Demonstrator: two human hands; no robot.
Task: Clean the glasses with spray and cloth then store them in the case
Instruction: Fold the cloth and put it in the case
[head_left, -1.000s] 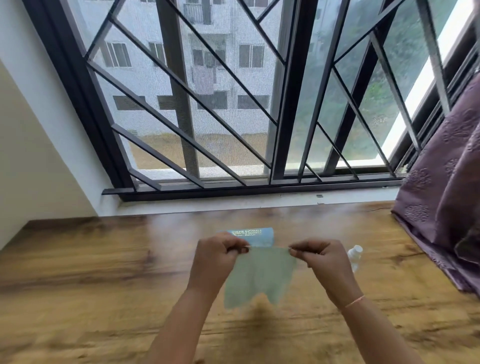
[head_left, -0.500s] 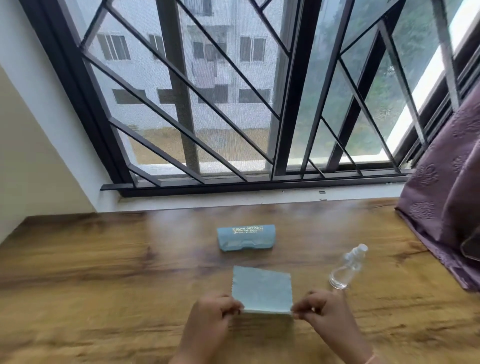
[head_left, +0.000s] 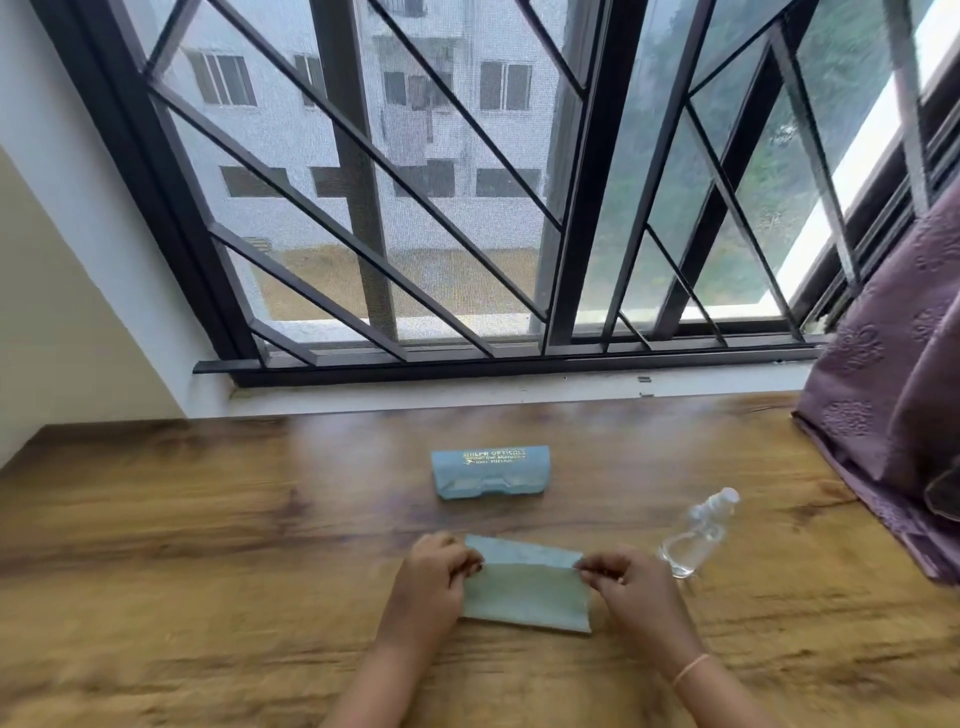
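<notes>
1. Preparation of the cloth (head_left: 524, 592) is judged to be the step in hand: the thin, pale teal fabric is laid on the wood-grain table (head_left: 182, 519), doubled along a crease.
2. The crease ends are pinched by the left hand (head_left: 428, 587) and the right hand (head_left: 636, 590), with fingers curled onto the fabric.
3. The case (head_left: 491, 472), a rigid pale blue oblong with gilt lettering, is seen closed beyond the cloth. No glasses are visible; they are presumed to be inside.
4. The spray bottle (head_left: 698, 530), of clear plastic, is lying tilted just beside the right hand.
5. One hand must be freed next so that the case can be opened.
</notes>
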